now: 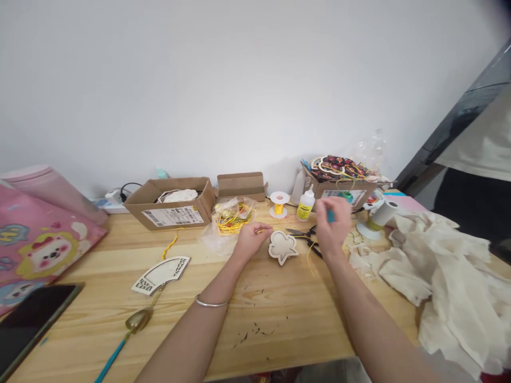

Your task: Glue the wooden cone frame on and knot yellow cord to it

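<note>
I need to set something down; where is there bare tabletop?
Bare tabletop lies between the phone and the fan-shaped piece, and from the scalloped piece towards the near edge, dark flecks aside. It's crowded around the scissors, squeeze bottle and crumpled cloth.

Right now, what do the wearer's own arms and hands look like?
Left hand and right hand: both bare, no gloves. No sleeves show on either forearm. A thin, plain silver-coloured bangle circles the left forearm near the wrist; nothing worn shows on the right. No cables on either.
</note>
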Motion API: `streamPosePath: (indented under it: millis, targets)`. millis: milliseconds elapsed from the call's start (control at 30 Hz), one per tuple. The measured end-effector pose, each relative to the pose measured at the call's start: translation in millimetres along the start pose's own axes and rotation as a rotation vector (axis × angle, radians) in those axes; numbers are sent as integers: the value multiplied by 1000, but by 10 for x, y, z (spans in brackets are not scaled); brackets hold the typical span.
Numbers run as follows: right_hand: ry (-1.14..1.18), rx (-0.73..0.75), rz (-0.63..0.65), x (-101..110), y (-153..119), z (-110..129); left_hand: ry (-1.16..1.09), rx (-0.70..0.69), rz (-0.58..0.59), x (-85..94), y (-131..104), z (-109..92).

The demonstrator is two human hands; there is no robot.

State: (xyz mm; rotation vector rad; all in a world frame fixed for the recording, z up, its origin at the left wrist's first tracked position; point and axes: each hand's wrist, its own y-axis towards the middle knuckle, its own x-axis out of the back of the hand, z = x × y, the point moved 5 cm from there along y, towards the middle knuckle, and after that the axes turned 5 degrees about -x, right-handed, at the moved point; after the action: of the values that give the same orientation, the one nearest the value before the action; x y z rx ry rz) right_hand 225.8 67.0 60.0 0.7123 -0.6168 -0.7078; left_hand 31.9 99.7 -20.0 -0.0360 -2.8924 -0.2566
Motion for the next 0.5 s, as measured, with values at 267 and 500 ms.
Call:
streamPosePath:
  millis: [267,500]
  targets:
    - [11,112,883,-767,-508,-84,89,-38,52,-8,-18,-53]
    - [302,-483,933,-702,-464,-227,80,-4,79,-26,-30,-28]
